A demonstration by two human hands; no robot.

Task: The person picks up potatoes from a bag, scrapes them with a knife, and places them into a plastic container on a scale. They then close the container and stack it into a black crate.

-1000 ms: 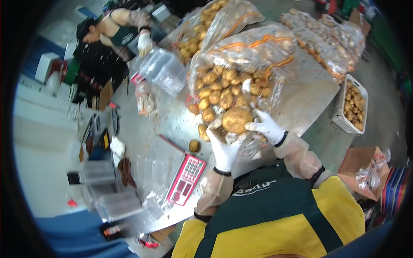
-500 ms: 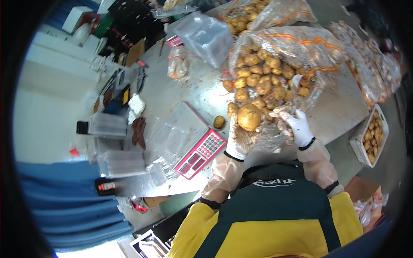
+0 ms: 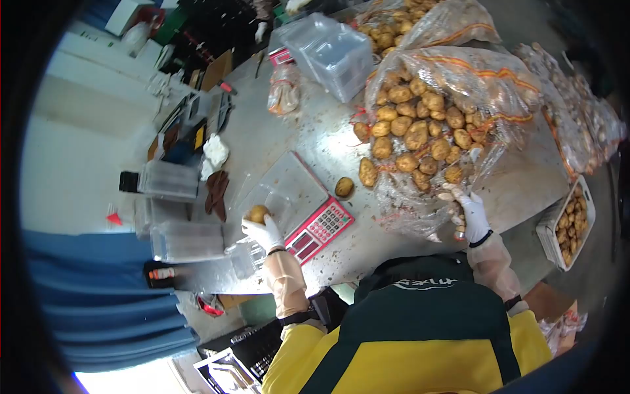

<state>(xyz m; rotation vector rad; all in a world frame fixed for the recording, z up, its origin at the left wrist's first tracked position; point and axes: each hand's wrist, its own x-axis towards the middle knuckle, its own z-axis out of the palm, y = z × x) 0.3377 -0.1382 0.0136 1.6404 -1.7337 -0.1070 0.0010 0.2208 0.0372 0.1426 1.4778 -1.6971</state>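
My left hand [image 3: 266,234], in a white glove, is closed around a potato [image 3: 258,213]. It is over the clear plastic tray [image 3: 279,202] on the red-framed scale [image 3: 321,226]. My right hand [image 3: 474,217], gloved with a soiled palm side, is beside the lower edge of the plastic bag [image 3: 410,213]; its fingers are apart and I see nothing held. A heap of potatoes [image 3: 417,134] spills from the bag's mouth. One dark potato [image 3: 344,187] lies alone to the right of the scale.
Stacked clear containers [image 3: 328,56] stand at the back of the metal table [image 3: 249,111], with more containers [image 3: 187,246] at the left. Right of the table is a white crate [image 3: 548,230] of potatoes. Brown gloves or cloth [image 3: 216,196] lie left of the scale.
My left hand has moved left from the heap to the tray on the scale, carrying the potato. My right hand stays near the bag, its fingers now further apart. The view has shifted slightly.
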